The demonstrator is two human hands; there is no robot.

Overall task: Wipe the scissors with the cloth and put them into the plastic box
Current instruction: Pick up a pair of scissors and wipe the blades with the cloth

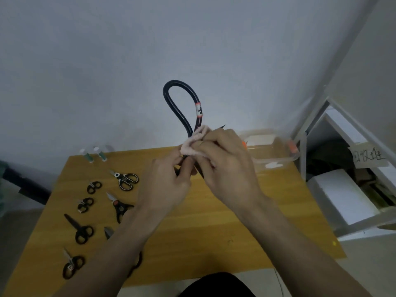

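Observation:
Above the wooden table [214, 232] I hold up a large pair of black scissors [171, 99], its big loop handle pointing up. My left hand [169, 189] grips the lower part of the scissors. My right hand [227, 166] pinches a pale pink cloth [194, 142] around the scissors just below the loop. A dark tip of the scissors pokes out behind my right fingers; the rest of the blades are hidden. The clear plastic box [274, 151] stands at the table's far right corner, behind my right hand.
Several smaller black-handled scissors [127, 180] lie in rows on the table's left half. Two small white-and-green tubes [95, 155] stand at the far left edge. A white shelf [353, 179] with boxes and a handwritten label stands to the right. The wall is close behind.

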